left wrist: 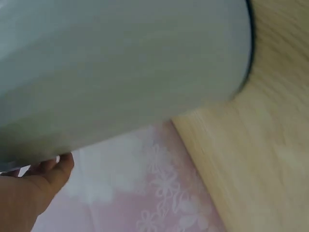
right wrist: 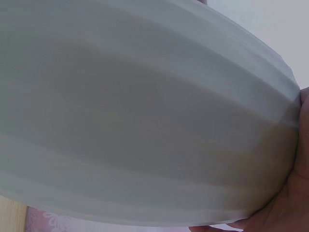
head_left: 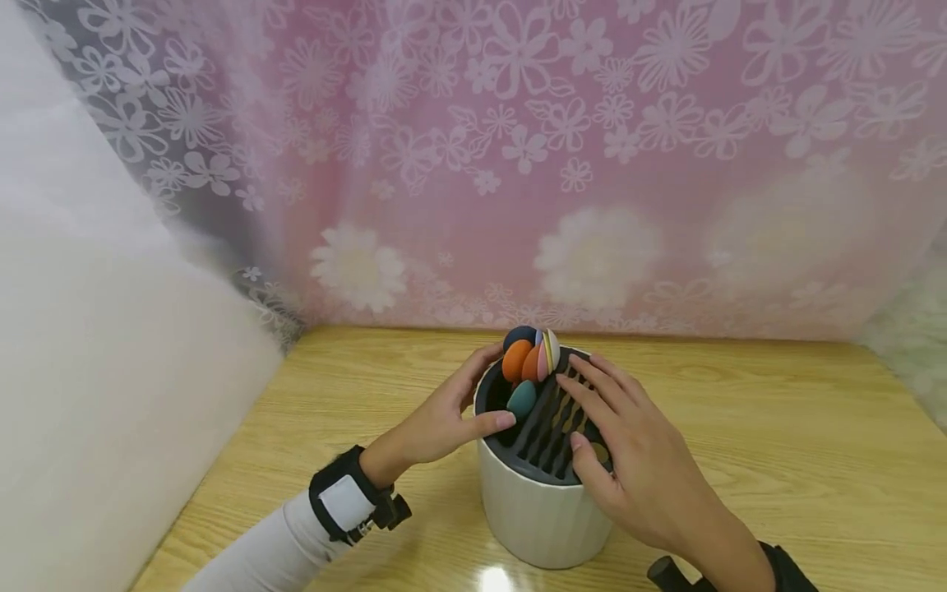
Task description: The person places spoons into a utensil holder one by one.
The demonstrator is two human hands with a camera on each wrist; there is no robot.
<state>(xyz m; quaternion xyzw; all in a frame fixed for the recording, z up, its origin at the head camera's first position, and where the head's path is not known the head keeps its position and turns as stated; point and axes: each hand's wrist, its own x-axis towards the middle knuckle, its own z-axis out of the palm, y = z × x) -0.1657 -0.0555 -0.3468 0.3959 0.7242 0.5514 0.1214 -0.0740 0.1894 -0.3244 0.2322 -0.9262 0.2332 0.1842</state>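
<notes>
A white fluted utensil holder (head_left: 543,522) stands upright on the table, with a dark slotted insert (head_left: 551,423) across the right part of its top. Several rounded, coloured heads (head_left: 518,362) in navy, orange, pink, yellow, white and teal stick out of the left opening; their lower parts are hidden. My left hand (head_left: 444,419) holds the holder from the left, thumb over the near rim and fingers round the far side. Fingers and thumb of my right hand (head_left: 636,452) rest over the slotted insert and right rim. Both wrist views are mostly filled by the holder's pale wall (left wrist: 135,63).
The light wood table (head_left: 799,444) extends on both sides of the holder. Behind it hangs a pink floral curtain (head_left: 459,205). A white surface (head_left: 111,329) slopes along the left edge. Black straps with cameras sit on both wrists.
</notes>
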